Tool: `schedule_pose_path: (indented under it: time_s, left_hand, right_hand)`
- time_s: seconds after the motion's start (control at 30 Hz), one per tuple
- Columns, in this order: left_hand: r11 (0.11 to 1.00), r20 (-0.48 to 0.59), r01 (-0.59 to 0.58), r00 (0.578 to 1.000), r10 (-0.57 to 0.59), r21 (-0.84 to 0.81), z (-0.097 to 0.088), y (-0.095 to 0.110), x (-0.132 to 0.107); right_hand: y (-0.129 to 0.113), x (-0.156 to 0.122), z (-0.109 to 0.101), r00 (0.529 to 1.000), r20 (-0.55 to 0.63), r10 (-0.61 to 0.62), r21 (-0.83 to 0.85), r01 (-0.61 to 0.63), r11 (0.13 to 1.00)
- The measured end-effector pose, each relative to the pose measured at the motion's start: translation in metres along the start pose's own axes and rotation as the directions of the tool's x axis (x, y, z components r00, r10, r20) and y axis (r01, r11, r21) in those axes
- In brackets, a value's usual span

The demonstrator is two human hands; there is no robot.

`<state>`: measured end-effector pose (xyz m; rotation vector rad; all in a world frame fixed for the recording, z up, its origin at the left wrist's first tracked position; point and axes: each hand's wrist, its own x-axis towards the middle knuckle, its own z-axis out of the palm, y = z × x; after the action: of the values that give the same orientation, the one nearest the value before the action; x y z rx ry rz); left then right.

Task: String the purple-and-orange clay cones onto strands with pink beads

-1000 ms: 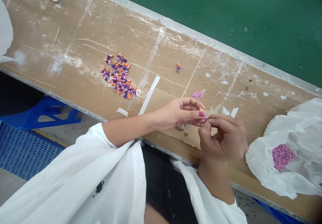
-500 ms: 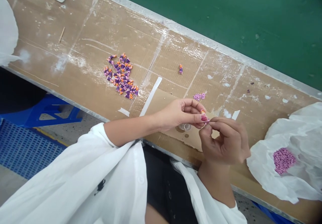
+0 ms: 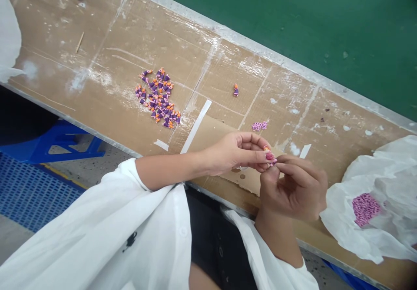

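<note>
My left hand (image 3: 239, 151) is closed in a pinch on a small figurine (image 3: 266, 148) with an orange top, mostly covered by the fingers. Right at its lower end is my right hand (image 3: 295, 186), thumb and forefinger pressed together; whatever they hold is too small to make out. A single purple figurine with an orange head (image 3: 236, 90) lies beyond the hands. Several more like it form a cluster of figurines (image 3: 159, 99) to the left. Just past my fingertips sits a little heap of pink pieces (image 3: 259, 126).
A cardboard sheet (image 3: 211, 129) with white tape lies under my hands, and a small clear dish is partly hidden there. Crumpled white paper (image 3: 345, 229) at right holds a pile of pink pieces (image 3: 365, 209). A thin wooden stick (image 3: 80, 42) lies far left.
Both hands have shifted slightly right, still together at the figurine. The left hand now covers more of the clear dish. The things on the table have stayed in place.
</note>
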<state>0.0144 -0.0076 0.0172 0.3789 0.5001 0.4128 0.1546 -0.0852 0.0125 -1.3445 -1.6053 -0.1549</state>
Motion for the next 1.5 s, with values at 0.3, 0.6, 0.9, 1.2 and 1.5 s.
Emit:
schedule_pose_path:
  time_s: [0.3,0.6,0.9,1.2,1.5]
  left_hand:
    - [0.999,0.027,0.003,1.0,-0.004,0.036,0.0009,0.0011,-0.0013]
    - [1.0,0.06,0.007,0.998,-0.006,-0.026,0.0009,-0.0016,-0.0005]
    - [1.0,0.038,0.015,0.999,-0.015,-0.008,0.0009,0.0007,-0.0002]
    - [0.996,0.039,-0.034,0.999,0.031,0.087,0.0016,0.0037,-0.0018]
    - [0.99,0.028,-0.042,0.999,0.039,0.134,0.0003,0.0038,-0.0021]
  right_hand:
    - [-0.0033,-0.0007,-0.0033,0.999,0.028,0.043,0.014,-0.043,0.999]
    - [-0.0025,0.0024,-0.0054,0.999,0.036,0.019,0.041,-0.02,0.999]
    - [-0.0046,0.0034,-0.0042,0.999,0.046,0.027,0.037,-0.029,0.999]
    - [-0.0051,0.0042,-0.0056,0.997,0.075,-0.011,0.016,0.01,1.0]
    - [-0.0033,0.0006,-0.0015,0.998,0.06,-0.027,-0.012,0.028,1.0]
